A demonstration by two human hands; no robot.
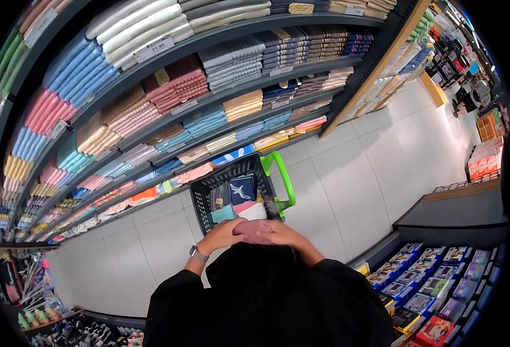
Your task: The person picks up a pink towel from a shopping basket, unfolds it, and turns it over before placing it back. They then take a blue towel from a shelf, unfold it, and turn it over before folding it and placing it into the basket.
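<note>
Two hands are holding a folded pink cloth beside a basket.
In the head view, the left hand (223, 234) and the right hand (277, 232) are gripping the pink cloth (255, 231) from both sides, with fingers partly curling; I cannot tell how far they are closing underneath. The cloth is staying close to the body, near the basket (199, 199) with its green handle (290, 188). The present step seems to be handling the cloth; moving it would be calling for support on both sides.

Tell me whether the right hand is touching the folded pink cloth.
Touching. The head view shows it: the fingers of the right hand lie over the folded pink cloth, no gap between.
</note>
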